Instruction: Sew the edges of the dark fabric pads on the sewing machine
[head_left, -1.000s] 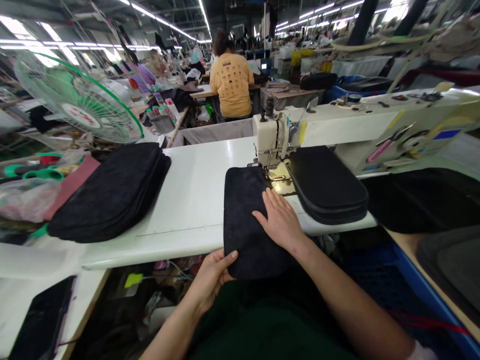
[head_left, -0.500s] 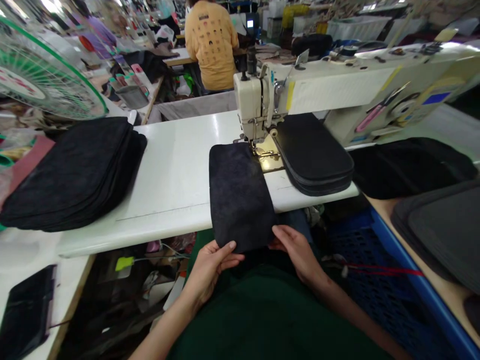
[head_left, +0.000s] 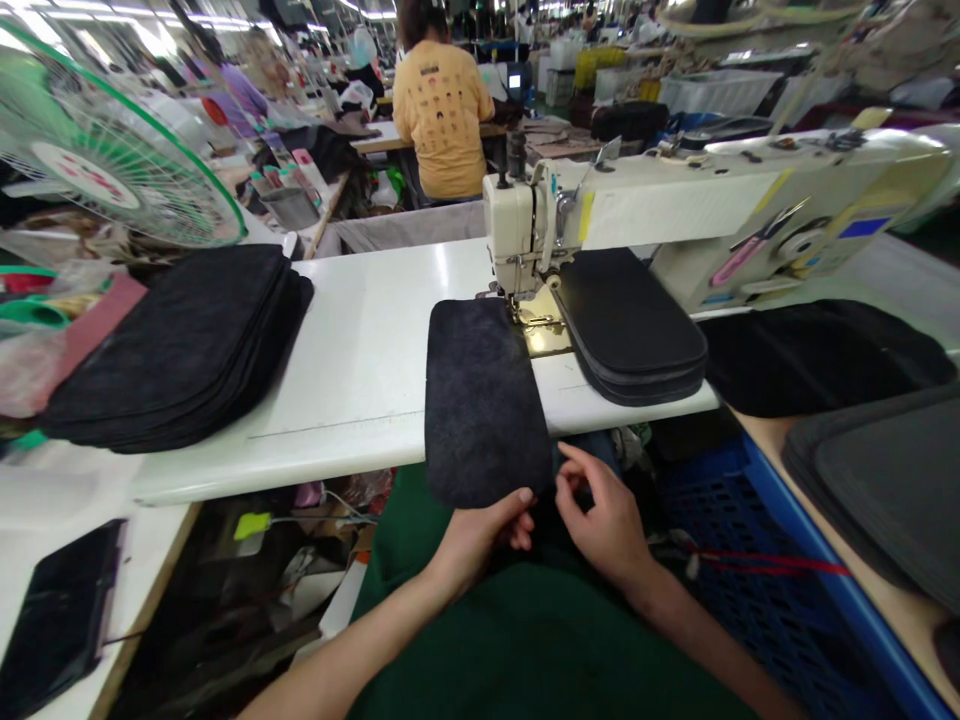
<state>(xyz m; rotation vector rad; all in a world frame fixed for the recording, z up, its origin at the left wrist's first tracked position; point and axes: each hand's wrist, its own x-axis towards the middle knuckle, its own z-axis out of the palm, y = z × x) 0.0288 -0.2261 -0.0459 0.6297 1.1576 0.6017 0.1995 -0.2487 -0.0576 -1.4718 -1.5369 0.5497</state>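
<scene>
A black fabric panel (head_left: 484,400) with rounded corners lies on the white sewing table, its far end by the presser foot (head_left: 517,310) of the sewing machine (head_left: 517,225). The near end hangs over the table's front edge. My left hand (head_left: 487,540) pinches that near edge, thumb on top and fingers below. My right hand (head_left: 604,510) is just beside the panel's near right corner, loosely curled with thumb and index apart; I see nothing in it. To the right of the needle sits a stack of black panels (head_left: 637,325).
A taller stack of black pieces (head_left: 180,345) lies at the table's left, near a green fan (head_left: 127,160). A phone (head_left: 64,610) rests at lower left. On the right are more dark panels (head_left: 885,480) and a blue crate (head_left: 750,560). A person in yellow (head_left: 442,120) sits ahead.
My left hand has slid rightward along the panel's near edge. My right hand has let go of the corner and its fingers have curled. The camera view has tilted up slightly.
</scene>
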